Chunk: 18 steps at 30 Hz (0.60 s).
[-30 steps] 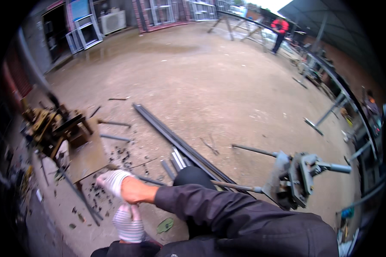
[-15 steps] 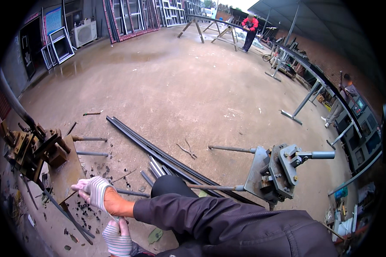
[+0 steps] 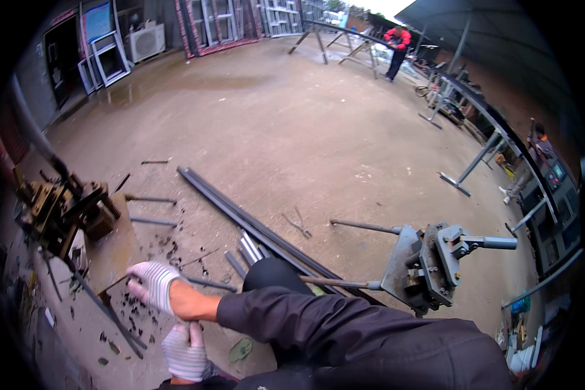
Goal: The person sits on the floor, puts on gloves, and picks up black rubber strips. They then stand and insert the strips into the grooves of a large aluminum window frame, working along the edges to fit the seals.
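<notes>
- Glove [image 3: 169, 287] with stripes is on the right hand [image 3: 153, 286], near the rusty machine [image 3: 101, 218], on its near side.
- That right hand has its fingers loosely out, with nothing to be seen in it. I cannot tell if it touches the brown plate [image 3: 116, 257] of the rusty machine.
- The left hand [image 3: 187, 354], gloved too, is a bit farther from the rusty machine. Its thumb and finger look pinched on the glove's edge, under the bare wrist [image 3: 198, 305].
- Since half a second ago, the view has swung a little, but both hands stay together. So the glove seems to be still getting tugged.
- Long dark bars [image 3: 231, 208] and a gray machine [image 3: 432, 266] are right of the rusty machine.
</notes>
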Available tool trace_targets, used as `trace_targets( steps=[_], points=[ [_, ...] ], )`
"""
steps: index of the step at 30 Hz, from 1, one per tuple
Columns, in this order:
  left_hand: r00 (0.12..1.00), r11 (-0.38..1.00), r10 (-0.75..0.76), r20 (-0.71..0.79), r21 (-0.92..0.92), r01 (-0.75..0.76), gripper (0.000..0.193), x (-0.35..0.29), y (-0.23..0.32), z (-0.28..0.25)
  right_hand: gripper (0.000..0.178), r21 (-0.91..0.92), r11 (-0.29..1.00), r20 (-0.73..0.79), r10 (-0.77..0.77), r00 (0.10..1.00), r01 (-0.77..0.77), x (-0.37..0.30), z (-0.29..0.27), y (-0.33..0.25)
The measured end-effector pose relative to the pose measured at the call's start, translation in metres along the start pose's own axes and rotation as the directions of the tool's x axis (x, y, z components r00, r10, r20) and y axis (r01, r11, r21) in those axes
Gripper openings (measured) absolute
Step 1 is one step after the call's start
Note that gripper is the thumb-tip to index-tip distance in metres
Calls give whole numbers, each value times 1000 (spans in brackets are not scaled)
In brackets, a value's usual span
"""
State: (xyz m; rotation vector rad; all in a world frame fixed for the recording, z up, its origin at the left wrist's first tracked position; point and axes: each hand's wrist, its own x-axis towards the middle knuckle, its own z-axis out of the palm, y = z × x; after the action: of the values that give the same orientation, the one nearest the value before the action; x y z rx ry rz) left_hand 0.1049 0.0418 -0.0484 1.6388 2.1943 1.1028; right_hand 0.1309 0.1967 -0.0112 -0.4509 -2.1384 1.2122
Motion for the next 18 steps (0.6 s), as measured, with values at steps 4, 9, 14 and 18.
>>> trace_targets(
  steps=[4, 9, 14, 18],
  points=[
    [994, 992, 82, 68, 93, -88, 23, 5, 6, 3, 66, 46, 997, -144, 74, 987, -68, -4, 19, 34],
    [993, 981, 53, 107, -189, -32, 12, 0, 18, 1, 84, 36, 983, -168, 182, 969, -178, 4, 31, 52],
    [978, 981, 143, 149, -151, -121, 13, -1, 18, 0, 72, -127, 991, -49, -52, 997, 46, 2, 24, 33],
    [992, 988, 47, 118, -153, -28, 13, -3, 15, 1, 59, -271, 932, 37, -238, 971, 239, 3, 21, 23]
  ],
)
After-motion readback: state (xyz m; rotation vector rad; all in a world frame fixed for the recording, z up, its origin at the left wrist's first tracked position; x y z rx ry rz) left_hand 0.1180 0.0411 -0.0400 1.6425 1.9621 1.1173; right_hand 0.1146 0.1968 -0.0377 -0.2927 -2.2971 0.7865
